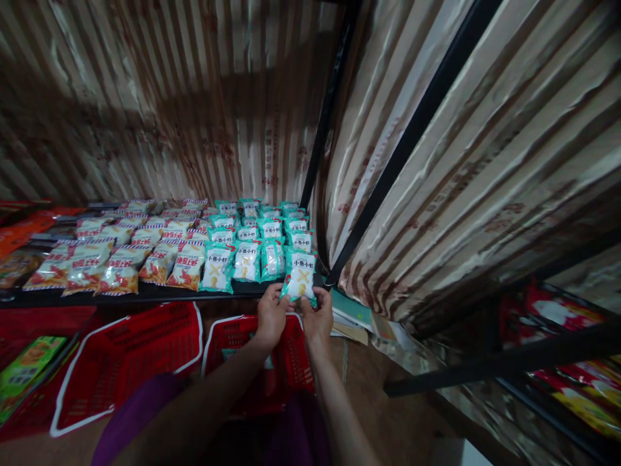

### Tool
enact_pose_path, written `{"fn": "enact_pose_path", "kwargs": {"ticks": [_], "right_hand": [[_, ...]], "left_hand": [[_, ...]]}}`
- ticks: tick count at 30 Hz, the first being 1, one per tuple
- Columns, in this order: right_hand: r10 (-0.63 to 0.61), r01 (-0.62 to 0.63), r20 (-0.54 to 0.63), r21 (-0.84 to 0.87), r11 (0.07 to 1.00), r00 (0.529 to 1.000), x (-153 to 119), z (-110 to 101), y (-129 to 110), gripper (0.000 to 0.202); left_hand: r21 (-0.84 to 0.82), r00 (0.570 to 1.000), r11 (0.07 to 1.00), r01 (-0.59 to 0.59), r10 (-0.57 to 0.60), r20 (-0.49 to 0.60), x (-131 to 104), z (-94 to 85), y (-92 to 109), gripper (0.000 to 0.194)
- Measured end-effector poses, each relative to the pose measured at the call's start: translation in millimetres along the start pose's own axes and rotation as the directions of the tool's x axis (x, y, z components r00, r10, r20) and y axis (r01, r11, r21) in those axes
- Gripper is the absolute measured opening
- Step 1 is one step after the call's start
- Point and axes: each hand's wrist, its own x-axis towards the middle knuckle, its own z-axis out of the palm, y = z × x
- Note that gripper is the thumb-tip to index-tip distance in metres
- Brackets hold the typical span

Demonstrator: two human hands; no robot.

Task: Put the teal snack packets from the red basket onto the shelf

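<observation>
Both of my hands grip one teal-and-white snack bag (301,273) by its lower edge, at the right front end of the shelf. My left hand (272,317) is closed on its lower left corner, and my right hand (317,315) on the lower right, thumbs on the front face. The bag stands tilted back, printing towards me. Behind it and to its left, several matching teal snack bags (247,261) sit in rows. Farther left are several white-and-orange snack bags (123,267) with striped tops.
Below the shelf's black front edge (145,297) stand a red basket (295,349) under my arms and another red basket (138,343) to its left. Black metal posts (383,175) rise at the right. Papers (356,310) lie on the floor, and red packets (557,310) fill a right-hand shelf.
</observation>
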Motion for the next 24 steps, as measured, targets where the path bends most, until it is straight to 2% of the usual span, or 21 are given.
{"fn": "enact_pose_path", "kwargs": {"ticks": [2, 5, 9, 13, 17, 24], "right_hand": [[-0.030, 0.030, -0.009, -0.031, 0.999, 1.000, 6, 5, -3, 0.039], [-0.073, 0.078, 0.043, -0.127, 0.989, 0.996, 12, 10, -4, 0.052], [-0.146, 0.162, 0.080, -0.266, 0.950, 0.986, 21, 18, 4, 0.060], [-0.135, 0.163, 0.109, -0.316, 0.935, 0.985, 31, 24, 14, 0.066], [-0.126, 0.174, 0.153, -0.356, 0.918, 0.980, 39, 27, 21, 0.066], [-0.132, 0.195, 0.162, -0.476, 0.857, 0.978, 43, 22, 25, 0.061]], "left_hand": [[0.004, 1.000, 1.000, -0.008, 0.008, -0.005, 11, 8.4, 1, 0.024], [0.013, 0.999, 0.999, -0.031, 0.032, -0.041, 24, 19.0, 1, 0.023], [0.100, 0.994, 0.992, -0.072, 0.079, -0.076, 38, 28.9, -2, 0.022], [0.149, 0.991, 0.985, -0.089, 0.102, -0.086, 49, 35.1, -8, 0.023], [0.199, 0.989, 0.976, -0.092, 0.113, -0.095, 58, 38.5, -17, 0.025], [0.313, 0.988, 0.947, -0.074, 0.112, -0.106, 66, 42.0, -28, 0.021]]}}
